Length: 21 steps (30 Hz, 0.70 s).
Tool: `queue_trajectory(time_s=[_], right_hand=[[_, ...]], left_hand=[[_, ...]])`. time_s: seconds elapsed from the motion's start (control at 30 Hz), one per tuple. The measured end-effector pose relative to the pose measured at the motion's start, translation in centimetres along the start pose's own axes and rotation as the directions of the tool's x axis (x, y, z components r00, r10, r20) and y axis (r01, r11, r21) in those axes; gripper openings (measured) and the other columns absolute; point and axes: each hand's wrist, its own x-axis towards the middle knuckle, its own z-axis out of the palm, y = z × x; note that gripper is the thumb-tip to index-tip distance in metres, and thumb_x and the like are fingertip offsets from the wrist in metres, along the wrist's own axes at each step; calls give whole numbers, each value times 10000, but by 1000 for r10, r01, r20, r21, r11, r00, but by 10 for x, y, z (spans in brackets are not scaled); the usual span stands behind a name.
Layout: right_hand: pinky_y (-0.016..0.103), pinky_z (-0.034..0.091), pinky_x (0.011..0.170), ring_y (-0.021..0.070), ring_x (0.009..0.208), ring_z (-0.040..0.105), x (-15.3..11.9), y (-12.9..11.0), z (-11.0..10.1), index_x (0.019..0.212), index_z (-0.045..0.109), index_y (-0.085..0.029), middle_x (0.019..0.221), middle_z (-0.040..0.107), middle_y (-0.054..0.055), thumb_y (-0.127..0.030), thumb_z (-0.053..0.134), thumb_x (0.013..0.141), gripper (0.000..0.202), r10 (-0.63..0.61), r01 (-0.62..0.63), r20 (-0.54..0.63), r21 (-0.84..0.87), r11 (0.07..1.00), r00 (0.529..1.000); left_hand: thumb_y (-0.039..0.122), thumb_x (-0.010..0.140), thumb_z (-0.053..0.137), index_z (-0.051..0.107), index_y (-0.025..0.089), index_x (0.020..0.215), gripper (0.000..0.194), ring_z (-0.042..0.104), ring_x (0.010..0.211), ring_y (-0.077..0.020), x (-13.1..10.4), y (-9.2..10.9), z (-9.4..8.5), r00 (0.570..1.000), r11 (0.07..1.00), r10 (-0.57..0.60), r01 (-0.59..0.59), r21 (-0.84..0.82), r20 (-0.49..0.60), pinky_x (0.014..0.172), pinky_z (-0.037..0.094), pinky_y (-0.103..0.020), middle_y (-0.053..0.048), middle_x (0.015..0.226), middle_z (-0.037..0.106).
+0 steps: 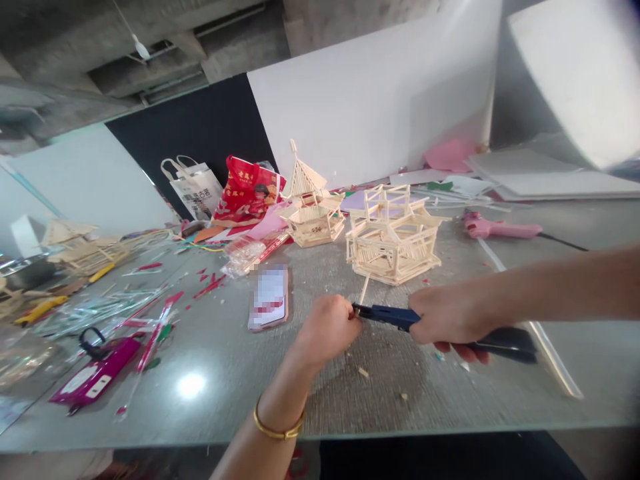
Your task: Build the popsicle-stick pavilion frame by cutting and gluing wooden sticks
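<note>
A gold bracelet [286,435] circled the left wrist nearest the camera, over the tabletop [215,353], with a wood scrap [363,373] lying at 6 o'clock from the work. The left hand [330,330] had its fingers closed in a pinch at the near end of a thin wooden stick [365,289], whose long axis ran toward a point between 12 and 1 o'clock. The right hand [445,310] gripped a dark hand tool [389,315], fingers wrapped around its handles; its long axis lay nearly level, nose toward 9 o'clock at the left fingertips, handles just past 3. Whether its jaws had closed on the stick could not be told. From the nose, a phone [273,303] lay at 9 o'clock, a six-sided stick frame [395,250] stood at 1, a pink glue gun [503,229] lay at 2, and a roofed stick pavilion [313,223] stood at 11.
</note>
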Motion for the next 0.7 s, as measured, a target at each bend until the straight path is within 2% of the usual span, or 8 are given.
queue_trajectory(time_s=[0.1,0.23,0.47,0.57,0.63,0.7], right_hand=[[224,389,318,128,327,464,5,3,1,584,477,-110,446,503,51,-248,409,749,226,-20,20,-1,-36,999,1000],[233,389,312,110,299,424,10,5,2,568,467,-116,420,456,12,-295,421,777,279,-83,82,-26,-48,995,996],[229,415,333,77,322,396,20,-4,0,552,432,-123,426,405,-31,-302,506,785,303,-175,175,15,-6,985,984],[271,450,365,117,354,462,24,-8,-2,574,423,-133,438,434,-12,-328,493,814,317,-154,155,71,-4,988,986],[287,454,380,151,376,503,27,-9,-4,592,409,-147,444,456,7,-402,474,840,362,-141,143,126,-6,990,982],[281,437,371,150,366,491,28,-8,-4,610,401,-157,451,449,2,-462,458,851,392,-145,145,133,7,989,980]], left_hand=[[184,681,472,584,126,494,225,468,453,-94,0,2,-5,997,998,-51,53,-41,58,465,254,-223,-14,441,539],[197,673,465,579,131,493,222,510,441,-112,1,-1,-7,983,989,-103,118,-89,151,453,319,-205,-25,436,546],[220,624,483,557,140,494,169,533,388,-117,6,-25,-9,959,970,-124,172,-173,257,413,391,-194,-17,435,551],[202,611,482,547,140,489,152,526,379,-112,5,-28,-14,952,963,-144,198,-182,271,400,402,-191,-15,435,548],[189,604,476,537,140,482,145,523,375,-107,3,-27,-17,952,961,-160,210,-178,260,389,399,-182,-12,432,545],[180,598,472,528,140,476,140,515,367,-100,2,-26,-18,953,958,-177,224,-176,247,377,392,-171,-8,424,536]])
